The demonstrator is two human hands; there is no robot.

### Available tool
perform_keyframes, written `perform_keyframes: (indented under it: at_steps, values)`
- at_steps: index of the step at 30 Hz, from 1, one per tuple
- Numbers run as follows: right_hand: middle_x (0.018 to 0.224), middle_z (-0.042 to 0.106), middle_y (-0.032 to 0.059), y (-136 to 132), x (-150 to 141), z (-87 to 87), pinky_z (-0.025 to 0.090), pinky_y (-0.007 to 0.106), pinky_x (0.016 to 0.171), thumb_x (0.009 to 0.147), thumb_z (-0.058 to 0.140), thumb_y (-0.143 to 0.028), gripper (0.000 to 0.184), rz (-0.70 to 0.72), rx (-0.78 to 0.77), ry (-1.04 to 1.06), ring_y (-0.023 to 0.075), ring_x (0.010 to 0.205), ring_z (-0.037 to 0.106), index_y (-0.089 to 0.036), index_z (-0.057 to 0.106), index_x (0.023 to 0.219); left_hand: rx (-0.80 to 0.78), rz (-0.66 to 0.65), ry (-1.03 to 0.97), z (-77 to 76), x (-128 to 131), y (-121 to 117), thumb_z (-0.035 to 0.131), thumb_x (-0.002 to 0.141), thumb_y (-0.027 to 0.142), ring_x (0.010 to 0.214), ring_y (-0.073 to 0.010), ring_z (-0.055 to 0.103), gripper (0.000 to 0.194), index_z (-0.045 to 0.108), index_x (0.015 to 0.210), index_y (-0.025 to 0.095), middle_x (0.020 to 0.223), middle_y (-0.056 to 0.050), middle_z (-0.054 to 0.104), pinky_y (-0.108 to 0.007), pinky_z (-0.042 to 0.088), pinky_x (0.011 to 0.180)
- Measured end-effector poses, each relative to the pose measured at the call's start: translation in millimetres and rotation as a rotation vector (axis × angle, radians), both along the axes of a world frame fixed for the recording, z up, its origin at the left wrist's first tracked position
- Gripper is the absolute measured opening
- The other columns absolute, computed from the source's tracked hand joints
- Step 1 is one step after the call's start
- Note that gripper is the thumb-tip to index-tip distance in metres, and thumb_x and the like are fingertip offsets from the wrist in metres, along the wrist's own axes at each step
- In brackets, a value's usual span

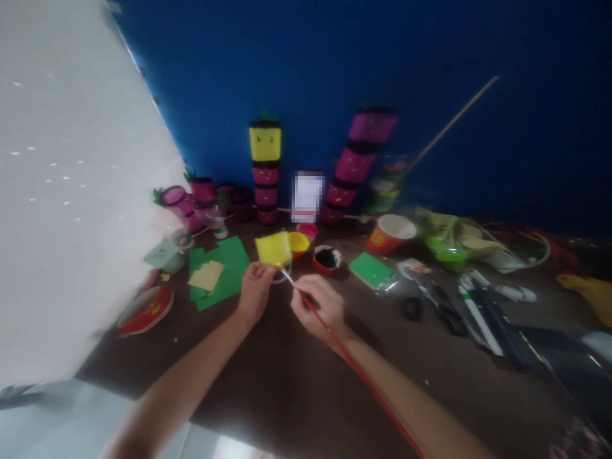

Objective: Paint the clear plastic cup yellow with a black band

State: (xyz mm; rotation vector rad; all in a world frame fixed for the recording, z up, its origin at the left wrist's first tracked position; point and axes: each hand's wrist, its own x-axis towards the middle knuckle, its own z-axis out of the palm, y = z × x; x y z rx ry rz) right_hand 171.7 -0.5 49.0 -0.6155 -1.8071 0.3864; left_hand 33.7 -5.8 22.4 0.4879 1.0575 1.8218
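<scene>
My left hand (255,288) is closed on the near edge of a yellow-painted paper cup (273,247), whose pale rim shows below. My right hand (319,305) grips a paintbrush (377,396) with a long red handle. Its bristles touch the cup's lower yellow side, close to my left fingertips. Just behind stand a small pot of yellow paint (299,245) and one of pink paint (306,230). A pot of black paint (327,258) sits to their right.
Stacked painted cups (266,141) and a leaning purple stack (354,164) stand against the blue wall. Green paper (229,258) lies left, beside a red paper cup (148,310). An orange cup (391,234), a green pad (371,270) and scissors (449,319) are right.
</scene>
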Motion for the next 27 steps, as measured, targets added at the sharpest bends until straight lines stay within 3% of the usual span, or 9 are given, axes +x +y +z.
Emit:
perform_keyframes:
  at_steps: [16, 27]
  values:
    - [0.077, 0.062, 0.0034, 3, 2, -0.5, 0.053, 0.027, 0.065, 0.074, 0.057, -0.006, 0.018, -0.041, -0.012, 0.016, 0.0138, 0.071, 0.062, -0.020, 0.060, 0.085, 0.032, -0.010, 0.006, -10.6, -3, 3, 0.080, 0.056, 0.031, 0.077, -0.0109, 0.063, 0.032, 0.054, 0.070, 0.018, 0.068, 0.003, 0.064, -0.028, 0.042, 0.086]
    - [0.077, 0.062, 0.0030, 4, 4, -1.6, 0.052, 0.026, 0.064, 0.075, 0.055, -0.009, 0.014, -0.057, -0.037, 0.025, 0.0133, 0.069, 0.061, -0.019, 0.062, 0.082, 0.013, -0.003, 0.005, -7.1, -3, 3, 0.079, 0.057, 0.027, 0.079, -0.0112, 0.064, 0.030, 0.054, 0.071, 0.017, 0.070, 0.002, 0.066, -0.029, 0.042, 0.089]
